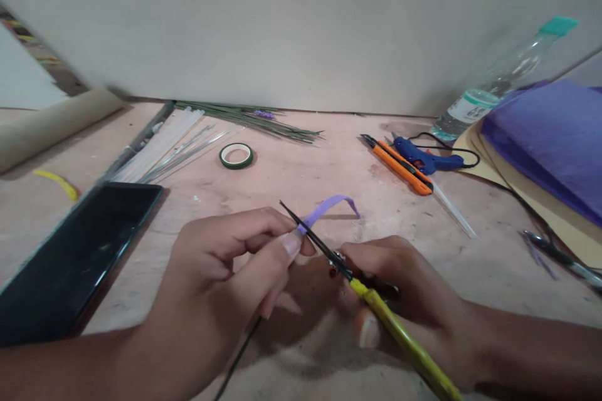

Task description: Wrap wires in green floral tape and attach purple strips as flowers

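Observation:
My left hand point(235, 269) is closed, with thumb and forefinger pinching the end of a narrow purple strip point(332, 202). The strip's free end arches away to the right over the table. From beneath my left hand runs a thin dark green stem point(239, 354), its upper part hidden by the fingers. My right hand point(404, 301) is wrapped around scissors point(399, 329) with a yellow handle. Their dark, narrow blades lie across the strip just beside my left fingertips. Whether the blades have cut into it I cannot tell.
A phone point(84, 257) lies at left near glue sticks point(160, 138) and green stems point(244, 119). Green tape point(236, 155) sits mid-table. At right are an orange cutter point(399, 166), a blue glue gun point(423, 156), a bottle point(489, 94) and purple sheets point(550, 138).

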`<state>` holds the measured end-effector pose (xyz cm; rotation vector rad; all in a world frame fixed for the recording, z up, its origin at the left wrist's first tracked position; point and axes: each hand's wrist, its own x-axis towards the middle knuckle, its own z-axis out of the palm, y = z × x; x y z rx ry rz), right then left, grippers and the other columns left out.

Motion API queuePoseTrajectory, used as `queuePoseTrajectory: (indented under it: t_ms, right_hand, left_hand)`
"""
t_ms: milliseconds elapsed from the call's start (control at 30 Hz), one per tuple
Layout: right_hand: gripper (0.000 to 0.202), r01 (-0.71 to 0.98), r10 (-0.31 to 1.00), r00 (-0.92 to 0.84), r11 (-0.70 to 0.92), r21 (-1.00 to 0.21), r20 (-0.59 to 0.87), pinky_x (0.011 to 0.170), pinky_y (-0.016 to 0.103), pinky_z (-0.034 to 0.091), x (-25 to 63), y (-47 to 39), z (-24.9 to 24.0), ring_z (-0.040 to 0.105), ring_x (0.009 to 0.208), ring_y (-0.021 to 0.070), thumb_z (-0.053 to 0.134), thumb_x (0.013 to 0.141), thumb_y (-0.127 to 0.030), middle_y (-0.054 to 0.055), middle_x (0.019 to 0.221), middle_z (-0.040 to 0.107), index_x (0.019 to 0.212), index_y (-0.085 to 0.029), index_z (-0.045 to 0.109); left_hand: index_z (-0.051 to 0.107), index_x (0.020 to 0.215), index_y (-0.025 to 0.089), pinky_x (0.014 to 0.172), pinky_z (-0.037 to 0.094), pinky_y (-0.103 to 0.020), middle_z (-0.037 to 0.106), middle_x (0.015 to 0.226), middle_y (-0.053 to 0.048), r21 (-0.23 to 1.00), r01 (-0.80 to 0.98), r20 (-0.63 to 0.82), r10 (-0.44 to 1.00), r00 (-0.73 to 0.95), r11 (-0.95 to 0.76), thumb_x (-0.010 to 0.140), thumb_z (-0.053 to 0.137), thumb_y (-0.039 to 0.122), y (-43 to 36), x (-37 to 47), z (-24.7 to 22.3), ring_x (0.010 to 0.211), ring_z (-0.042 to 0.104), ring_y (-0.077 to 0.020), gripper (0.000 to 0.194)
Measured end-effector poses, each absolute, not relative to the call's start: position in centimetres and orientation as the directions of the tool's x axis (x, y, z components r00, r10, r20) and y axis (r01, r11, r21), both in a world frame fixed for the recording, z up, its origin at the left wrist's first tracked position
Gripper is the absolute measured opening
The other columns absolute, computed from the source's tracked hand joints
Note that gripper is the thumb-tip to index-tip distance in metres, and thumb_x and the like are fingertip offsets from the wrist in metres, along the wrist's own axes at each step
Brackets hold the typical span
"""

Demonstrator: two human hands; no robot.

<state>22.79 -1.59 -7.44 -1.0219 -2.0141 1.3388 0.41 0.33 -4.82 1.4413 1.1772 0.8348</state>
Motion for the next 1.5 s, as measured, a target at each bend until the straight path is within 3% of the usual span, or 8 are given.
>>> queuePoseTrajectory:
  t_ms: [133,333,567,700,1000,1267,1500]
  right_hand:
    - [0.055,0.263,0.812,-0.584,0.185,-0.947,-0.004,0.054,0.025,0.034,22.7,-1.5,-7.5,0.037,0.059,0.0107,0.059,0.097,-0.070,-0.004,0.067,0.046,0.074,-0.021,0.047]
    - [0.051,0.314,0.811,-0.584,0.256,-0.914,0.027,0.054,0.028,0.033,22.7,-1.4,-7.5,0.041,0.055,0.0116,0.058,0.098,-0.066,-0.003,0.062,0.049,0.074,-0.022,0.049]
    - [0.057,0.321,0.794,-0.496,0.543,-0.776,0.351,0.054,0.028,0.026,22.5,-1.3,-8.1,0.037,0.054,0.0096,0.067,0.096,-0.064,-0.007,0.060,0.042,0.069,-0.023,0.038]
    - [0.054,0.340,0.762,-0.484,0.617,-0.709,0.431,0.054,0.029,0.026,22.4,-1.3,-8.2,0.035,0.053,0.0092,0.070,0.096,-0.058,-0.008,0.060,0.041,0.070,-0.023,0.039]
    - [0.056,0.299,0.761,-0.474,0.612,-0.732,0.442,0.053,0.029,0.026,22.3,-1.4,-8.1,0.036,0.052,0.0096,0.063,0.098,-0.064,-0.007,0.059,0.040,0.070,-0.023,0.037]
    - [0.052,0.379,0.747,-0.455,0.655,-0.654,0.485,0.054,0.030,0.028,22.4,-1.5,-8.2,0.039,0.051,0.0111,0.059,0.099,-0.069,-0.007,0.059,0.044,0.077,-0.023,0.047]
    - [0.050,0.397,0.732,-0.474,0.673,-0.624,0.489,0.053,0.029,0.027,22.6,-1.2,-8.1,0.038,0.051,0.0090,0.064,0.101,-0.061,-0.008,0.059,0.045,0.075,-0.023,0.043]
  left_hand:
    - [0.067,0.057,0.021,0.043,0.038,-0.014,0.053,0.046,0.006,0.961,0.276,-0.060,0.957,0.283,-0.021,0.088,0.062,0.023,0.6,0.8,-4.5,0.043,0.047,-0.0068,0.032]
    - [0.059,0.046,0.020,0.041,0.037,-0.014,0.053,0.040,0.005,0.941,0.331,-0.031,0.955,0.296,-0.072,0.088,0.059,0.021,0.8,0.6,-4.6,0.039,0.046,-0.0061,0.043]
    - [0.059,0.044,0.019,0.038,0.034,-0.013,0.055,0.040,0.004,0.948,0.297,0.014,0.947,0.321,-0.115,0.084,0.059,0.018,0.3,0.4,-4.0,0.037,0.046,-0.0057,0.041]
    - [0.062,0.046,0.019,0.037,0.035,-0.014,0.057,0.042,0.004,0.943,0.302,0.033,0.946,0.322,-0.136,0.084,0.060,0.019,0.2,0.4,-4.0,0.038,0.048,-0.0065,0.038]
    - [0.060,0.049,0.022,0.043,0.043,-0.017,0.060,0.045,0.003,0.943,0.284,0.062,0.928,0.369,-0.176,0.089,0.061,0.022,0.4,0.2,-4.2,0.041,0.055,-0.0088,0.041]
    - [0.060,0.049,0.022,0.049,0.046,-0.021,0.061,0.047,0.002,0.935,0.279,0.089,0.907,0.411,-0.218,0.093,0.058,0.022,0.5,0.2,-4.1,0.046,0.058,-0.0114,0.044]
    - [0.059,0.054,0.018,0.043,0.038,-0.015,0.058,0.043,0.004,0.970,0.242,-0.067,0.914,0.400,-0.035,0.093,0.059,0.026,0.6,-0.1,-4.5,0.040,0.049,-0.0070,0.040]
